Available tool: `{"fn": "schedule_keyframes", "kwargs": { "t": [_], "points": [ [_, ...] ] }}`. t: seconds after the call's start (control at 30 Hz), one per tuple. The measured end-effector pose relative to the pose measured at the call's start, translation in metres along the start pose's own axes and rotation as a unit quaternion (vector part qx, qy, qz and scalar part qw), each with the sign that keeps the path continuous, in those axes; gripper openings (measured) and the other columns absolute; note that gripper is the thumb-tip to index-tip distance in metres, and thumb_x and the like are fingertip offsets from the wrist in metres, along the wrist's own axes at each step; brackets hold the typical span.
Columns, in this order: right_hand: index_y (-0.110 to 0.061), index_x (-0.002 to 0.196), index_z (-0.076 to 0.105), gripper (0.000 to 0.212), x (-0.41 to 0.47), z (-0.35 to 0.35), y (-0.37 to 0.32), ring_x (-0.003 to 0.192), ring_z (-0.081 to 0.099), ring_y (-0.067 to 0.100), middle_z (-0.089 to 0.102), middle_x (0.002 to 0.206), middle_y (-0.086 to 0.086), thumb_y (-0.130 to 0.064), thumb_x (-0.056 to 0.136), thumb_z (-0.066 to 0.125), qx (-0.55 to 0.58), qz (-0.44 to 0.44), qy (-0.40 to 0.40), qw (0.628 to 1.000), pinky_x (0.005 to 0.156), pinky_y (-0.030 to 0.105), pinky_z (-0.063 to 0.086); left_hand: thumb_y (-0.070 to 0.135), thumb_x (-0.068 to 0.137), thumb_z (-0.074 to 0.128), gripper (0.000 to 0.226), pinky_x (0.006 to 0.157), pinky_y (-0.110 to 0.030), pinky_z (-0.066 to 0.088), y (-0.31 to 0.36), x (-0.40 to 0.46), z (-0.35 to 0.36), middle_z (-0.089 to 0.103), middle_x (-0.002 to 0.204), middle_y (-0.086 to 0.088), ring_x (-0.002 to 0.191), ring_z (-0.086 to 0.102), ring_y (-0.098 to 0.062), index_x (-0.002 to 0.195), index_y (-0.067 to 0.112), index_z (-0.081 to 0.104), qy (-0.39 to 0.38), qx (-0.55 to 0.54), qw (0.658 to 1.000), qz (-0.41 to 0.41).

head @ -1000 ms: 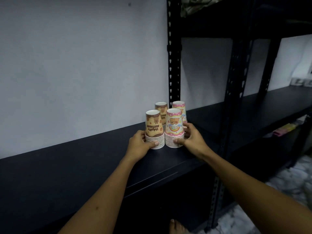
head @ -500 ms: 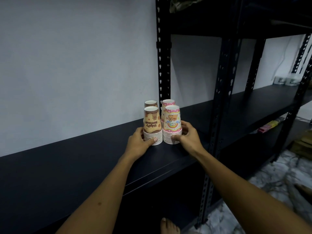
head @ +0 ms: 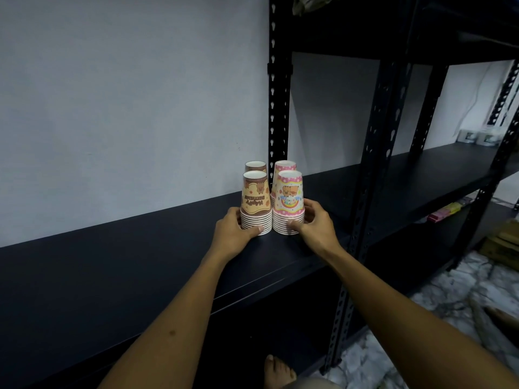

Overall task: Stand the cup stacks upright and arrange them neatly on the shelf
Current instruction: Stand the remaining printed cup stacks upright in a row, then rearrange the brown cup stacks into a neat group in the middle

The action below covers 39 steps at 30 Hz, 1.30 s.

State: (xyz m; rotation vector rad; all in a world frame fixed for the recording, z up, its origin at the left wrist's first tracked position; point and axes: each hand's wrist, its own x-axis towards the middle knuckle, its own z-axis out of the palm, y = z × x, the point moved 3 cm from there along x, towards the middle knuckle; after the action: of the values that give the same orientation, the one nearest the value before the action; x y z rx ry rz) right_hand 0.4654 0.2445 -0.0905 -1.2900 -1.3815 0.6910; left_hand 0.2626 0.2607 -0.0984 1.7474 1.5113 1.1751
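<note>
Four stacks of paper cups stand on the dark shelf [head: 140, 276], packed close in a little square. Every stack is upside down, with the wide rims at the bottom and the small round bases on top.

The front brown stack [head: 256, 203] is brown and yellow, with a little bear picture and birthday words printed upside down. Its white rims pile up in rings at the bottom. Just beside it, on its right, is the front pink stack [head: 289, 203]. That one is pink and cream with white dots, a rainbow and a small animal picture. The two nearly touch.

Right behind the front brown stack is the back brown stack [head: 255, 166]. You can see only its top. Beside that one is the back pink stack [head: 285, 165], also mostly hidden, close to the black post [head: 278, 108].

Your left hand [head: 231, 234] curls round the bottom rings of the front brown stack, thumb in front and fingers round its left side. Your right hand [head: 316, 230] curls round the bottom rings of the front pink stack, thumb in front and fingers behind on its right side.

Behind the front brown stack is a plain pale wall [head: 126, 108]. Far off to its right, the shelf runs on past more black posts. Down below it you can see your bare foot [head: 278, 372] on a marbled floor [head: 449, 299].
</note>
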Motion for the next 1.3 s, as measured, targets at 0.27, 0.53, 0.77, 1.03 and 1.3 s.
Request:
{"fn": "schedule_keyframes", "kwargs": {
  "t": [0.27, 0.53, 0.77, 1.03, 1.3],
  "points": [
    [-0.012, 0.134, 0.049, 0.064, 0.000, 0.000, -0.001, 0.106, 0.057, 0.011, 0.061, 0.129, 0.007, -0.007, 0.077, 0.078, -0.005, -0.003, 0.004, 1.000, 0.092, 0.027, 0.048, 0.027, 0.075, 0.080, 0.065, 0.088, -0.024, 0.045, 0.000, 0.000, 0.000, 0.060, 0.130, -0.004, 0.111, 0.059, -0.017, 0.129, 0.013, 0.047, -0.004, 0.004, 1.000, -0.003],
    [-0.010, 0.142, 0.040, 0.074, 0.000, 0.000, 0.001, 0.115, 0.055, 0.015, 0.054, 0.138, 0.010, -0.009, 0.078, 0.077, -0.015, 0.016, 0.003, 1.000, 0.094, 0.027, 0.046, 0.027, 0.075, 0.079, 0.083, 0.091, -0.023, 0.041, 0.004, -0.006, -0.002, 0.050, 0.141, -0.006, 0.123, 0.052, -0.020, 0.143, 0.011, 0.033, -0.009, 0.025, 1.000, -0.010],
    [-0.006, 0.149, 0.025, 0.087, -0.029, 0.002, 0.000, 0.140, 0.032, 0.030, 0.029, 0.153, 0.018, -0.021, 0.079, 0.075, -0.150, 0.024, 0.052, 0.987, 0.112, 0.040, 0.033, 0.037, 0.084, 0.069, 0.058, 0.105, -0.036, 0.041, -0.002, -0.039, -0.027, 0.054, 0.136, -0.012, 0.128, 0.048, -0.026, 0.133, 0.010, 0.052, -0.004, 0.160, 0.987, -0.019],
    [-0.005, 0.135, 0.049, 0.053, -0.106, 0.070, -0.037, 0.136, 0.036, 0.025, 0.041, 0.145, 0.012, -0.024, 0.088, 0.063, -0.255, -0.120, -0.059, 0.958, 0.111, 0.035, 0.032, 0.034, 0.089, 0.063, 0.034, 0.089, -0.022, 0.041, -0.014, -0.104, -0.085, 0.064, 0.120, 0.001, 0.110, 0.057, -0.013, 0.117, 0.016, 0.066, -0.033, 0.211, 0.977, 0.014],
    [-0.009, 0.118, 0.061, 0.041, -0.156, 0.183, -0.109, 0.122, 0.050, 0.024, 0.056, 0.129, 0.008, -0.042, 0.094, 0.054, -0.324, -0.218, -0.334, 0.858, 0.097, 0.038, 0.044, 0.040, 0.089, 0.061, 0.034, 0.093, -0.031, 0.049, -0.052, -0.188, -0.195, 0.066, 0.118, 0.004, 0.108, 0.058, -0.011, 0.115, 0.019, 0.066, 0.050, 0.278, 0.959, -0.023]
  ]
}}
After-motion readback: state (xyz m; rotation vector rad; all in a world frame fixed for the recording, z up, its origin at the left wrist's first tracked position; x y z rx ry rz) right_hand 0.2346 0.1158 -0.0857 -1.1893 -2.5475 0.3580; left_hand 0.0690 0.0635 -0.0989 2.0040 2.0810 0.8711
